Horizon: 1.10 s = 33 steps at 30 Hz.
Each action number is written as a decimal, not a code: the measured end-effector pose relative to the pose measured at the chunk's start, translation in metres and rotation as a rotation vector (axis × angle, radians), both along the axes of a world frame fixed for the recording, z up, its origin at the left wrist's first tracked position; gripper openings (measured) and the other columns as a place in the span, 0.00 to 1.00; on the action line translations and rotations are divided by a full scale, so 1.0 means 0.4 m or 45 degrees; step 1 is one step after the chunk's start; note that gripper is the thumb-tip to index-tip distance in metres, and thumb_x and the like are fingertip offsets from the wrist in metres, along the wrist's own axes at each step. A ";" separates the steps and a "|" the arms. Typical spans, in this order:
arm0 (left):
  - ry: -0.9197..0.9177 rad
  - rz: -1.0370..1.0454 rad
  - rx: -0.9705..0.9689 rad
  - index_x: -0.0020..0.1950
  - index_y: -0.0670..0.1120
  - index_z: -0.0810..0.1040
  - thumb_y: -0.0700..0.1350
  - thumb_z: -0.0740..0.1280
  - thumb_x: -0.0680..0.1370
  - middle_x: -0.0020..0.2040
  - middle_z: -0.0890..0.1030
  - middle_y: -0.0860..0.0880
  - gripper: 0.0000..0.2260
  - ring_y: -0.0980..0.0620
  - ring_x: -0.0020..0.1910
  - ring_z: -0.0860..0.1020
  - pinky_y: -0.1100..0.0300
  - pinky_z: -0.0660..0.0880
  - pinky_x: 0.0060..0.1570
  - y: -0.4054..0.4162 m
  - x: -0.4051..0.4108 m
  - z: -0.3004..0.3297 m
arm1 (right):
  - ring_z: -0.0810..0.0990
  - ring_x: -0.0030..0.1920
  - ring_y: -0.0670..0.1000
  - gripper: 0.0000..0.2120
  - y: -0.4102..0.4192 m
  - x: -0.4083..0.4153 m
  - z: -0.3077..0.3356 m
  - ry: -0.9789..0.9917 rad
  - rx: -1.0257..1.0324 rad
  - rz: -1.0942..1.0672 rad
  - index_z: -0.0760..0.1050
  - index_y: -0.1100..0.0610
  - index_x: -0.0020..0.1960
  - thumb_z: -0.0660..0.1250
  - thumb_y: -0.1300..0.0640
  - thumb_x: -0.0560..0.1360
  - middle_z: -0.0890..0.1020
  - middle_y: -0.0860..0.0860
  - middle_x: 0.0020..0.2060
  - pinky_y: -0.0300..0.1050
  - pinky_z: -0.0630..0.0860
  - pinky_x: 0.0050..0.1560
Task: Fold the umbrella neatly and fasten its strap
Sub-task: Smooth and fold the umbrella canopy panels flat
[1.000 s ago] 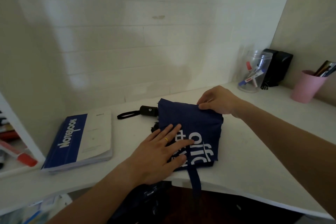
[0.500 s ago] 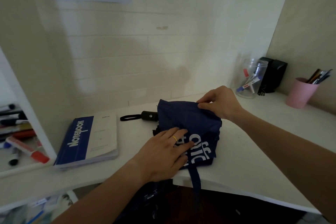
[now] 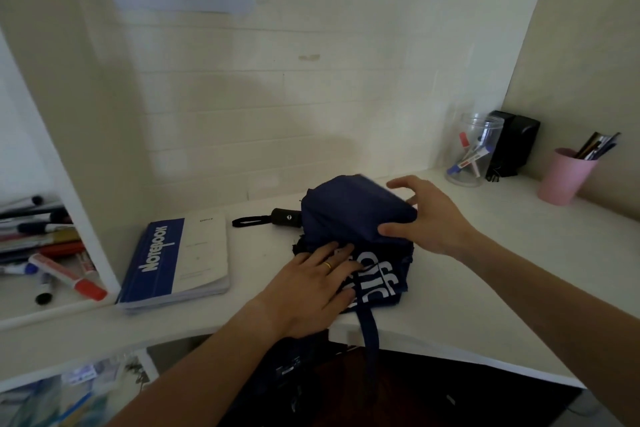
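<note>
A navy umbrella (image 3: 349, 215) with white lettering lies on the white desk (image 3: 485, 274). Its black handle (image 3: 285, 217) with a wrist loop points left. My left hand (image 3: 311, 291) lies flat on the near part of the cloth, a gold ring on one finger. My right hand (image 3: 427, 218) grips the far fold of the canopy, thumb under the edge and fingers spread over the top, with the fold rolled toward me. The navy strap (image 3: 370, 333) hangs over the desk's front edge.
A blue and white notebook (image 3: 176, 263) lies left of the umbrella. Markers (image 3: 65, 274) fill a shelf at far left. At the back right stand a clear jar of pens (image 3: 472, 152), a black box (image 3: 514, 142) and a pink cup (image 3: 564, 177).
My right hand has lifted the far edge of the canopy and rolled it toward me over the rest. My left hand has stayed pressed on the near cloth.
</note>
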<state>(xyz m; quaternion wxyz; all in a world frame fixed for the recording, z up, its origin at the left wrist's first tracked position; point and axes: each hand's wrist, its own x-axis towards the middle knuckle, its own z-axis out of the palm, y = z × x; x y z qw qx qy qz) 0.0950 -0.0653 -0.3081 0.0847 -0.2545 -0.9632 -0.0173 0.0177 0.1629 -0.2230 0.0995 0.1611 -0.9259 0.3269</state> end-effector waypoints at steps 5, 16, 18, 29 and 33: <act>0.088 -0.013 0.009 0.81 0.58 0.58 0.59 0.47 0.85 0.81 0.56 0.47 0.24 0.47 0.76 0.58 0.48 0.67 0.71 -0.002 0.010 0.003 | 0.80 0.56 0.53 0.33 -0.016 0.013 0.016 0.032 0.048 -0.046 0.74 0.46 0.67 0.79 0.52 0.63 0.84 0.47 0.52 0.58 0.73 0.65; 0.183 0.077 0.379 0.69 0.52 0.71 0.58 0.54 0.84 0.67 0.77 0.51 0.19 0.52 0.67 0.72 0.60 0.64 0.69 -0.006 0.050 -0.026 | 0.81 0.50 0.46 0.25 -0.014 0.146 -0.075 0.376 0.056 0.207 0.80 0.55 0.62 0.78 0.66 0.66 0.76 0.48 0.61 0.36 0.79 0.54; 0.237 0.078 0.419 0.66 0.52 0.75 0.58 0.55 0.83 0.64 0.79 0.50 0.18 0.50 0.63 0.74 0.58 0.69 0.64 -0.014 0.059 -0.032 | 0.81 0.49 0.47 0.16 0.000 0.164 -0.111 0.461 0.164 0.232 0.85 0.53 0.51 0.78 0.66 0.65 0.80 0.48 0.55 0.41 0.80 0.53; -0.154 0.613 1.646 0.63 0.56 0.71 0.61 0.61 0.82 0.43 0.86 0.50 0.14 0.53 0.45 0.84 0.54 0.79 0.48 -0.025 0.079 0.043 | 0.79 0.50 0.49 0.09 0.025 0.196 -0.195 0.643 0.377 0.360 0.84 0.50 0.47 0.76 0.62 0.70 0.82 0.44 0.47 0.43 0.79 0.45; -0.120 0.522 1.314 0.59 0.63 0.74 0.50 0.73 0.77 0.41 0.85 0.46 0.15 0.49 0.41 0.84 0.48 0.83 0.48 -0.040 0.057 0.015 | 0.80 0.50 0.50 0.13 0.034 0.193 -0.199 0.648 0.340 0.355 0.84 0.55 0.54 0.75 0.65 0.70 0.82 0.48 0.50 0.42 0.80 0.49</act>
